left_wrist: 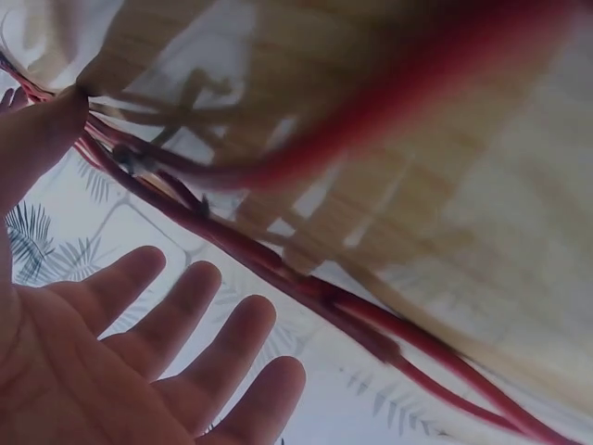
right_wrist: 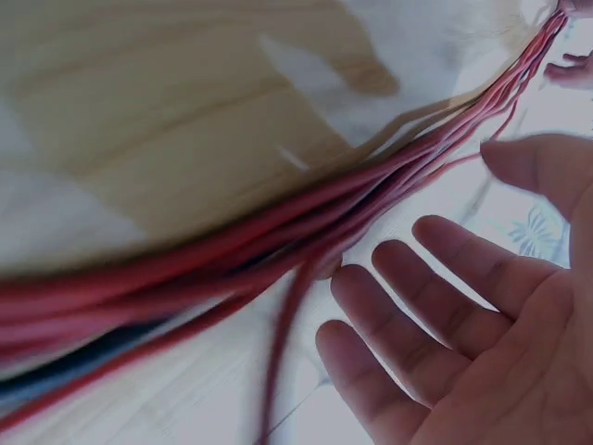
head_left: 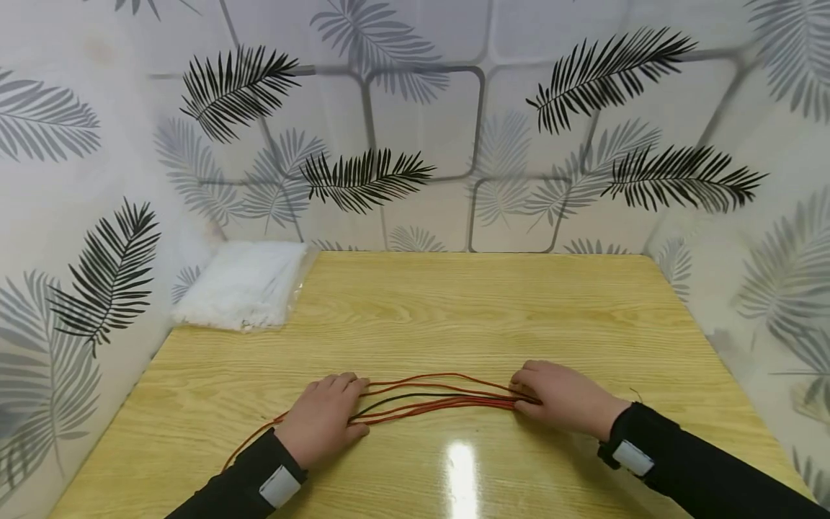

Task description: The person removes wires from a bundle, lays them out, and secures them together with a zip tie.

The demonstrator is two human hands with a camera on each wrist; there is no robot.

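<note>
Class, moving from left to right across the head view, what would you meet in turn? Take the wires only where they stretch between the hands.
Plastic bag, left hand, red and black wires, right hand, right sleeve.

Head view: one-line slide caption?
Left hand and right hand on red and black wires over a wood-grain table, plastic bag at its far left corner.

The tabletop [head_left: 519, 310] looked like smooth, glossy grained wood (light glared off its near part), the wires [head_left: 476, 401] had a smooth plastic-like coating, the bag [head_left: 249, 277] was shiny clear plastic, and the sleeves [head_left: 707, 472] were matt cloth.
</note>
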